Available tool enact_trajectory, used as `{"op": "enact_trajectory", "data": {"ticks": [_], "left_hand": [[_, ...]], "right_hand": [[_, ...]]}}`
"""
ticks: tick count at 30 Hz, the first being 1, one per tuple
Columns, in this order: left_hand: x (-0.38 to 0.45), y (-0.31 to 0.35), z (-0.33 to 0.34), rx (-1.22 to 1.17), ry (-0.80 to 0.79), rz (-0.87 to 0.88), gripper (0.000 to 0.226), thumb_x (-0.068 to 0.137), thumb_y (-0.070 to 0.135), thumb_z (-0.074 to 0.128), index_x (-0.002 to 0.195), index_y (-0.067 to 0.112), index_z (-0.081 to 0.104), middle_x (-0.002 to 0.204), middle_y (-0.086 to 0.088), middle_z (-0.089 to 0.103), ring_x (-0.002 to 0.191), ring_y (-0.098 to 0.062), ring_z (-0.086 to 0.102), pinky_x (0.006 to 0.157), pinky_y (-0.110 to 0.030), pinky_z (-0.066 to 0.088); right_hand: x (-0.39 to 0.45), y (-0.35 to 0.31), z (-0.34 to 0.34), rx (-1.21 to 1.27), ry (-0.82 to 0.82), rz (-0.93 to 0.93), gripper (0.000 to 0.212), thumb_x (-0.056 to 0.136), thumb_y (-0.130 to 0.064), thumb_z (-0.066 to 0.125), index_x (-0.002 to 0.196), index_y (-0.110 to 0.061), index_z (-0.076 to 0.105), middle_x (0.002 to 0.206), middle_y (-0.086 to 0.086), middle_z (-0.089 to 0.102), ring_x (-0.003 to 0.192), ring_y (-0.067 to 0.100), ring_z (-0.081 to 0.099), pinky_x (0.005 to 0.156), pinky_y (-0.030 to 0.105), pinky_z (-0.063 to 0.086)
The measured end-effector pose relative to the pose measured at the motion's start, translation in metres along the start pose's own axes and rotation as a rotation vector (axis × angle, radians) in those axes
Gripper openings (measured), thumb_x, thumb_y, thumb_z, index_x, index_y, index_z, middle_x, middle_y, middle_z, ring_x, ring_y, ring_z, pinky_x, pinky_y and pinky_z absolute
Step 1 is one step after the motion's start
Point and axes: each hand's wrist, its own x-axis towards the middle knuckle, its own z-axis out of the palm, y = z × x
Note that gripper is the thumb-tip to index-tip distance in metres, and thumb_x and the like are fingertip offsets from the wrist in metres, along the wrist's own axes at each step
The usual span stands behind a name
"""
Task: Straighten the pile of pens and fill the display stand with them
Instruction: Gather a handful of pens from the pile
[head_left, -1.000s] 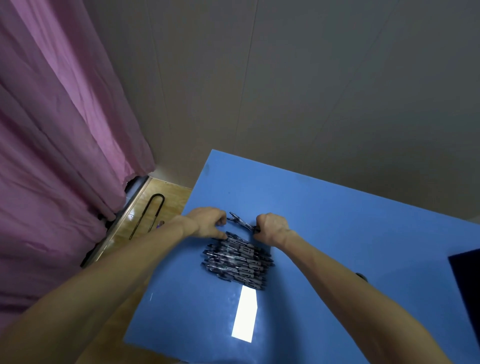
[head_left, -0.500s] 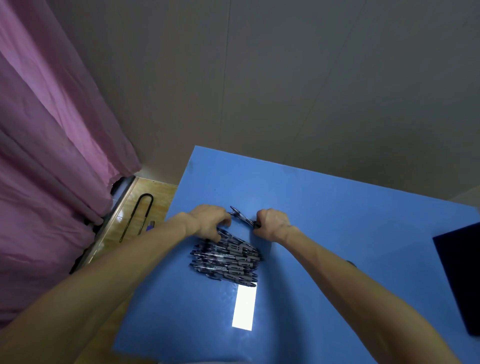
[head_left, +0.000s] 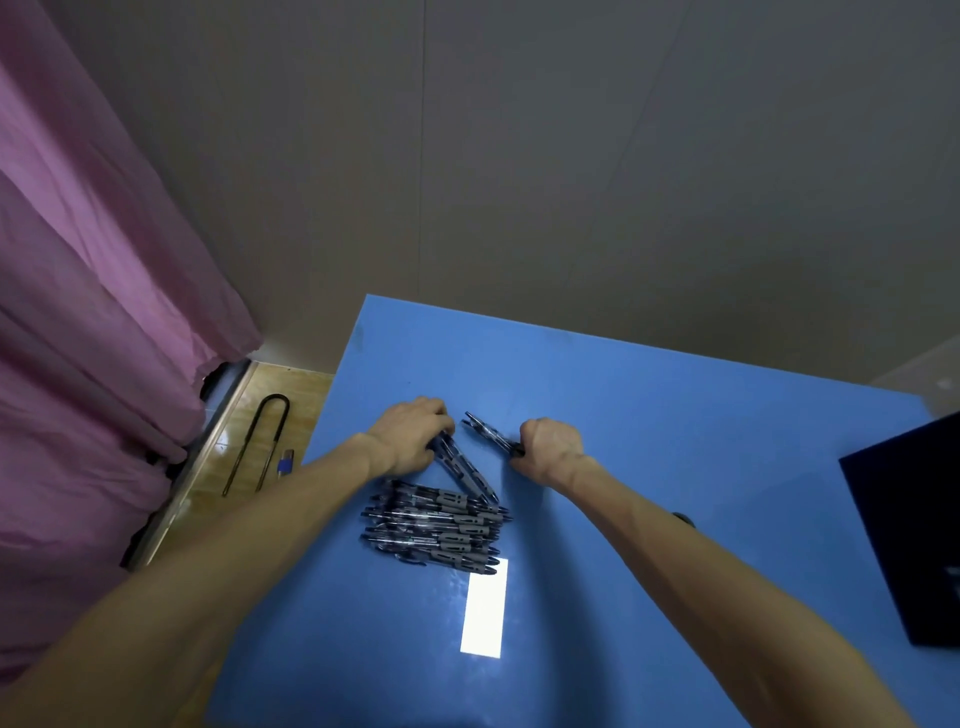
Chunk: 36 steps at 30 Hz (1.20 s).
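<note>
On my blue table (head_left: 675, 426), my left hand (head_left: 410, 434) at 11 o'clock of the pile (head_left: 436, 525) has its fingers curled on a few pens (head_left: 465, 470) slanting down to the pile's far edge. At 1 o'clock my right hand (head_left: 548, 444) is clenched round another pen (head_left: 488, 432), whose tip points toward 10 o'clock.

Both bare forearms reach forward over the table, palms down. Left hand (head_left: 413, 434) has fingers curled round a couple of pens (head_left: 462, 470). Right hand (head_left: 548, 444) is fisted, gripping another pen (head_left: 488, 434) by one end.
</note>
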Motion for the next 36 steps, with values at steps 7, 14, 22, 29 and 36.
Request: {"op": "enact_trajectory", "data": {"ticks": [7,14,22,29,36], "left_hand": [[-0.001,0.017,0.003,-0.074,0.132,-0.357,0.061,0.09,0.026,0.069,0.14,0.009,0.038,0.134,-0.012,0.046,0.118,-0.031,0.052,0.089,-0.041,0.05],[0.008,0.033,0.001,-0.134,0.056,-0.524,0.063,0.098,0.055,0.055,0.134,0.006,0.038,0.093,-0.003,0.057,0.09,-0.029,0.063,0.069,-0.038,0.046],[0.032,0.061,-0.002,-0.216,0.059,-0.548,0.066,0.092,0.07,0.055,0.123,0.013,0.045,0.099,-0.004,0.063,0.098,-0.029,0.066,0.069,-0.034,0.043],[0.072,0.094,-0.004,-0.2,-0.016,-0.554,0.047,0.09,0.039,0.068,0.119,0.01,0.044,0.113,-0.008,0.063,0.101,-0.03,0.064,0.07,-0.034,0.043],[0.097,0.126,0.001,-0.131,-0.03,-0.506,0.038,0.097,0.026,0.058,0.125,0.005,0.042,0.122,-0.013,0.059,0.104,-0.034,0.063,0.07,-0.036,0.041]], "right_hand": [[0.001,0.012,0.005,0.012,0.02,0.059,0.044,0.089,-0.061,0.059,0.084,-0.018,0.054,0.084,0.0,0.059,0.075,0.022,0.057,0.064,0.029,0.043],[0.016,0.003,0.006,0.074,0.045,0.045,0.057,0.091,-0.063,0.059,0.118,-0.013,0.053,0.108,0.005,0.065,0.097,0.024,0.065,0.071,0.032,0.045],[0.025,0.037,-0.003,0.202,-0.042,0.116,0.023,0.092,-0.038,0.062,0.098,-0.017,0.054,0.095,0.002,0.059,0.086,0.024,0.057,0.07,0.029,0.042],[0.027,0.085,0.003,0.23,-0.142,0.087,0.034,0.089,-0.046,0.065,0.103,-0.016,0.056,0.099,0.003,0.059,0.092,0.025,0.059,0.073,0.03,0.042],[0.021,0.112,0.024,0.199,-0.037,0.023,0.041,0.094,-0.038,0.054,0.12,-0.007,0.055,0.115,0.01,0.067,0.105,0.031,0.065,0.075,0.031,0.039]]}}
